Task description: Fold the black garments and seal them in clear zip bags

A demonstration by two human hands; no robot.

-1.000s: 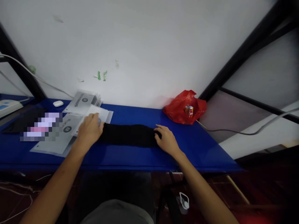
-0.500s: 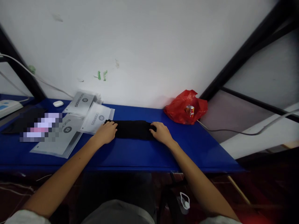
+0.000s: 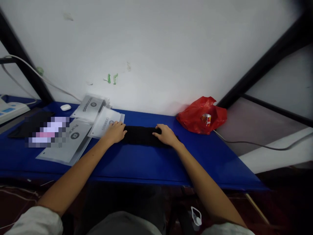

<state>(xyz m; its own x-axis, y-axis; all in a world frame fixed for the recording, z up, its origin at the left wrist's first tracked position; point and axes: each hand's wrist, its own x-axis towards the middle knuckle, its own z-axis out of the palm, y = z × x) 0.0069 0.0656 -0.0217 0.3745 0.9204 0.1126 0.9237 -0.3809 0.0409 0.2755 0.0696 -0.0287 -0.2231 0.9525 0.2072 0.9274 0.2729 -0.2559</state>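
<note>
A folded black cloth (image 3: 141, 135) lies flat on the blue table (image 3: 146, 160), near the wall. My left hand (image 3: 115, 132) rests palm-down on its left end, fingers curled over the edge, next to a white printed packet (image 3: 105, 120). At the cloth's right end my right hand (image 3: 166, 134) presses down, with its fingers bent onto the fabric. Both hands touch the cloth; neither lifts it.
Several white printed packets (image 3: 73, 140) lie at the left, with a small white earbud case (image 3: 65, 107) by the wall. A red plastic bag (image 3: 201, 115) with a small can sits at the right. Cables run along the wall and off the right edge.
The cloth has become shorter and narrower, folded in from both ends. My left hand moved right onto it, my right hand moved left, and the view shifted slightly.
</note>
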